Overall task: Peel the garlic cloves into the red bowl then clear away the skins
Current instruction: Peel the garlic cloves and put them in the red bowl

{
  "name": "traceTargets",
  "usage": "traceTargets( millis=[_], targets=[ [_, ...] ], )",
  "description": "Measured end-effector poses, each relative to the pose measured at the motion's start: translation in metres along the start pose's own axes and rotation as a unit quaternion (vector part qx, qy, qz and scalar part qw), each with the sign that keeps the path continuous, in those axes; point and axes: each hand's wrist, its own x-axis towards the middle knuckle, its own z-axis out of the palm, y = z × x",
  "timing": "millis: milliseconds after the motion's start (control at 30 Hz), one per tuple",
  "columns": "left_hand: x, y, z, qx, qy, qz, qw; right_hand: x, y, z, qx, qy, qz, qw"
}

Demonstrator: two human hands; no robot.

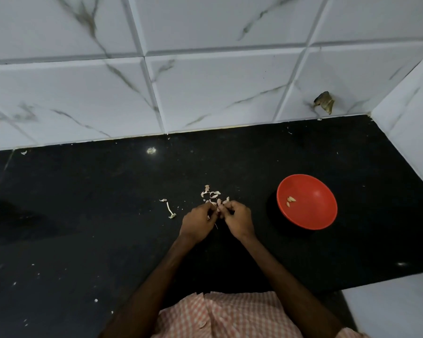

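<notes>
Garlic clove [219, 205] pinched between fingertips of left hand [198, 223] and right hand [238, 219], skins [211, 193] at 12 o'clock, red bowl [313, 213] with peeled cloves [290, 201] at 3 o'clock, on black countertop [108, 215] under white marbled wall tiles [205, 93].

One camera going here, a wide-angle strapped to the person's head. It looks forward and steeply down over the black countertop [83, 215], facing the white tiled wall [205, 89] behind it, with a side wall [410, 118] showing on the right. Pretty close in too: the forearms [156, 276] run up from the bottom edge, left hand [198, 222] and right hand [238, 222] meeting about mid-frame.
</notes>
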Motion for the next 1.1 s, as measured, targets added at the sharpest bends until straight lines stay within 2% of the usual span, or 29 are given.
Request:
traceTargets(
  millis=[133,200,600,833,1100],
  targets=[
    [0.001,0.004,0.001,0.012,-0.005,-0.001,1.0,-0.003,-0.01,-0.008,-0.187,-0.049,-0.042,0.98],
    [0.001,0.007,0.0,0.018,-0.011,0.001,1.0,-0.003,-0.015,-0.01,-0.221,-0.058,-0.054,0.972],
    [0.007,0.021,-0.003,0.068,-0.025,0.003,0.997,0.002,-0.021,-0.009,-0.139,-0.096,-0.056,0.984],
    [0.005,0.014,-0.011,0.019,-0.031,0.036,0.999,0.003,-0.026,-0.015,-0.08,-0.133,-0.042,0.987],
    [0.004,0.012,-0.012,-0.007,-0.016,0.049,0.999,0.009,-0.026,-0.023,-0.056,-0.115,-0.038,0.991]
  ],
)
